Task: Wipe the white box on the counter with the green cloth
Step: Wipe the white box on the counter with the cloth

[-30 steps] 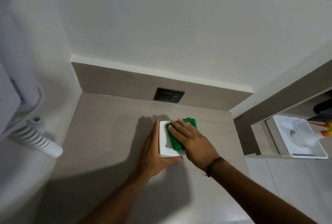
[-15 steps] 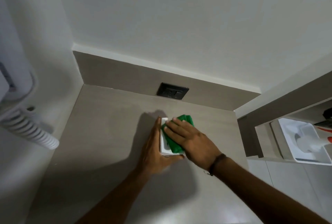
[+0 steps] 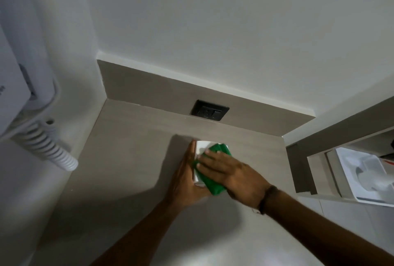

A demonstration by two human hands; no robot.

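A small white box (image 3: 202,146) lies on the grey counter (image 3: 132,150), a little in front of the back wall. My left hand (image 3: 185,177) clasps the box along its left side and near edge. The green cloth (image 3: 213,182) covers most of the box top, and my right hand (image 3: 229,172) presses flat on the cloth with fingers pointing left. Only the box's far left corner and a strip of its left edge show.
A black wall socket (image 3: 209,110) sits in the backsplash just behind the box. A white wall unit with a coiled hose (image 3: 45,148) hangs at the left. At the right, a lower shelf holds a white tray (image 3: 366,176).
My right hand has slid the green cloth toward the near edge of the box, baring the far corner. My left hand keeps its hold on the box.
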